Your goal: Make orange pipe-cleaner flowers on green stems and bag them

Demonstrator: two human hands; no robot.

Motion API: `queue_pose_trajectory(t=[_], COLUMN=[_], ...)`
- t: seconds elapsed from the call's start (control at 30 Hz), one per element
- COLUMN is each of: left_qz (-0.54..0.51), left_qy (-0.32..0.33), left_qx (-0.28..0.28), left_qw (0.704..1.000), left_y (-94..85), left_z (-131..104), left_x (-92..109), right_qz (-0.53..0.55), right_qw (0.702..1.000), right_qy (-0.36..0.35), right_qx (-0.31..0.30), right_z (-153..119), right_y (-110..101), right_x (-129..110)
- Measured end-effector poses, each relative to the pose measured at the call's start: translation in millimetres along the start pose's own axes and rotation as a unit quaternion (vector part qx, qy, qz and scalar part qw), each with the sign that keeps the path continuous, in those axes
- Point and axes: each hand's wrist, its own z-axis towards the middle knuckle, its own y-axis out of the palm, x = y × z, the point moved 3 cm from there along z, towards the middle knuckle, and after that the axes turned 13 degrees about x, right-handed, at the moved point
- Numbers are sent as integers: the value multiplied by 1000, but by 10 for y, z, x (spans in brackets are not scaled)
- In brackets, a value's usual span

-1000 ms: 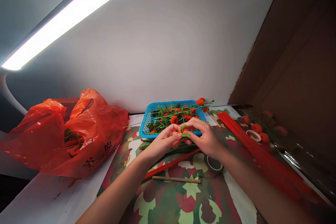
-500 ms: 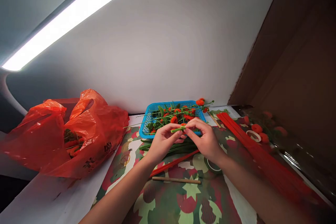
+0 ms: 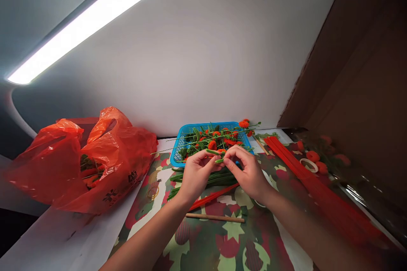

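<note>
My left hand (image 3: pixel 197 172) and my right hand (image 3: pixel 244 171) meet in front of a blue basket (image 3: pixel 174 152), each with thumb and fingers pinched. Between their fingertips is a short green pipe cleaner (image 3: pixel 212 152), its two fuzzy ends spread apart to the left. A bit of orange shows by the fingertips; whether it belongs to the held piece or to the basket behind, I cannot tell. Orange fuzzy flowers (image 3: pixel 212 145) on green stems fill the basket. Beneath the hands lie a bundle of green pipe cleaners (image 3: pixel 178 179) and some red ones (image 3: pixel 210 198).
A wooden stick (image 3: pixel 216 218) lies on the patterned mat (image 3: pixel 222 250). On the left stands a red plastic bag (image 3: pixel 121 165) with orange and green pieces inside. To the right are a long red pipe cleaner bundle (image 3: pixel 286 156) and a tape roll (image 3: pixel 309 165). A lamp (image 3: pixel 95 23) hangs above.
The green piece's ends, close together before, now stand apart, one above the other. Both hands stay pinched in nearly the same place. The view has shifted slightly.
</note>
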Motion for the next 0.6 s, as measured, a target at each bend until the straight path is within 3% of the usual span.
queue_pose_trajectory(t=[0.33, 0.6], left_qz=[22, 120], left_qy=[68, 146], left_qx=[-10, -31], left_qw=[997, 981], left_y=[34, 8], left_z=[-108, -74], left_x=[46, 99], right_qz=[-17, 19], right_qw=[992, 988], right_qy=[-32, -42], right_qx=[121, 145], right_z=[-170, -156], right_y=[82, 83], right_x=[1, 48])
